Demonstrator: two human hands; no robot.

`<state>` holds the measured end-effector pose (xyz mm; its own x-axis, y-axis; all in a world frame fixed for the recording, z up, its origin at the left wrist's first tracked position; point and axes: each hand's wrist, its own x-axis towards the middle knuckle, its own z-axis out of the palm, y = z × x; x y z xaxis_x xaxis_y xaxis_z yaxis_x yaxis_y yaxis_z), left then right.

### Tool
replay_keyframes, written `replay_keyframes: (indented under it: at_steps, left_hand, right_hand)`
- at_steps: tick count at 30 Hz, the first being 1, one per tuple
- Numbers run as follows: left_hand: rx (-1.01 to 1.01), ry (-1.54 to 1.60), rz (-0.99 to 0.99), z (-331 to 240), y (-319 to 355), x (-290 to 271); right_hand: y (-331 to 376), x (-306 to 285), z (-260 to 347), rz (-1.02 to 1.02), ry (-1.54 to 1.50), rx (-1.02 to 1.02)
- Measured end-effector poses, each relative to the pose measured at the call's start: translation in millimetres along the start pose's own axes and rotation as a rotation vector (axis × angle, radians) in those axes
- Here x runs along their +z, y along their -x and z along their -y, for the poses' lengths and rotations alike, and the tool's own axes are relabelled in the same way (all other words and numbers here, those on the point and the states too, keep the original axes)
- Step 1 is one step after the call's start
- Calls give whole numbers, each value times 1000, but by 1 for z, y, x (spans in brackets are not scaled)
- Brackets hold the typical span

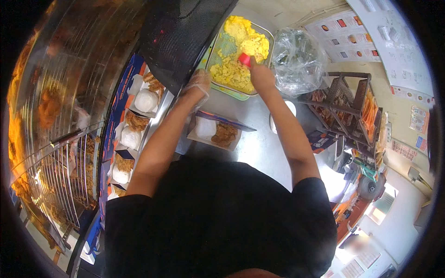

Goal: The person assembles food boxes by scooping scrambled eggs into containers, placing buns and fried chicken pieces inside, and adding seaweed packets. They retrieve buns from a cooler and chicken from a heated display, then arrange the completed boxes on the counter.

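Observation:
My right hand (pixel 263 79) is closed round the handle of a red scoop (pixel 245 59), its head in the chopped yellow egg (pixel 230 74). The egg lies in a rectangular metal tray (pixel 272 38), heaped at the far end and thinner nearer me. At the tray's near left corner my left hand (pixel 199 82), in a clear plastic glove, grips the edge of a black mesh cover (pixel 178 39) tilted up on the left; its fingertips are partly hidden. Below the hands an open meal box (pixel 193 135) holds white rice (pixel 205 127) and brown fried meat (pixel 225 134).
Several open boxes of rice and fried meat (pixel 131 137) line the left, beside a glass display case (pixel 69 106). A clear plastic bag (pixel 299 60) sits right of the tray. Farther right stands a dark rack (pixel 345 102) of packets. The metal counter (pixel 257 148) runs beneath my arms.

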<state>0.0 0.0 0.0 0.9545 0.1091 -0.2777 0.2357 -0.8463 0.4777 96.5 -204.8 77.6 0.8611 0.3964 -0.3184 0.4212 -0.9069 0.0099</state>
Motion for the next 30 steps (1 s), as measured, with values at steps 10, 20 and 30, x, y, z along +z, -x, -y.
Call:
replay_keyframes:
  at_steps: [10, 20, 30]
  left_hand:
    - [-161, 419, -241, -23, 10, -9]
    - [-126, 154, -298, -27, 0, -11]
    - [101, 568, -26, -58, 41, -75]
  right_hand:
    - [40, 11, 53, -75, -380, -104]
    - [-10, 23, 35, 503, -1166, 90]
    - [17, -3, 6, 518, -1623, 152]
